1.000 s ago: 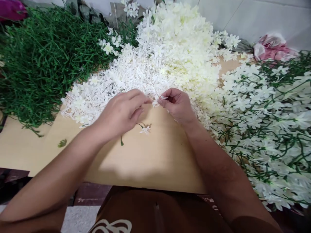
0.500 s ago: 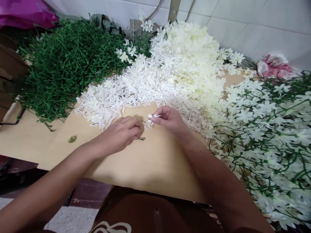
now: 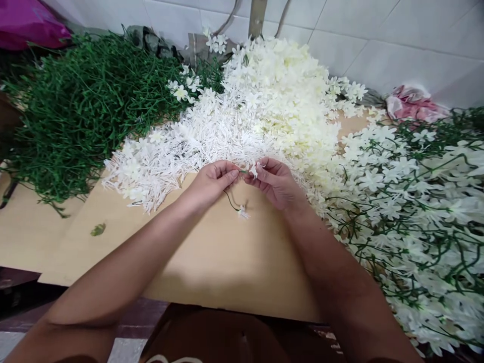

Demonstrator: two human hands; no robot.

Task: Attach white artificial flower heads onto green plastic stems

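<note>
A pale tan, smooth board surface (image 3: 227, 262) fills the near middle of the view, its far half buried under heaps and its left and near edges dropping off to a dark floor that is hard to make out. At the far left lies a big tangled heap of thin green plastic stems (image 3: 83, 106), cut off by the left edge of the view. At the right a sprawling mass of finished sprays, white fabric blossoms on green stems (image 3: 416, 201), runs out of view at the right and near edges. In the far middle sits a mound of loose cream-white fabric petals (image 3: 287, 91), and just near and left of it a spread of thin white plastic flower centres (image 3: 181, 146), the two piles blending so that their border cannot be told. Behind all of them rises a white tiled wall (image 3: 378, 40); a crumpled pink bag (image 3: 412, 103) lies at its foot on the far right, and a purple bag (image 3: 26, 25) is cut off at the far left corner. The left hand (image 3: 212, 184) has its fingers pinched on one end of a short green plastic stem with a small white blossom (image 3: 236, 201), which hangs down just above the surface between the hands. The right hand (image 3: 274, 184) has its fingers pinched on a tiny white flower piece (image 3: 254, 170), held close to the left fingertips; whether it touches the stem cannot be told.
</note>
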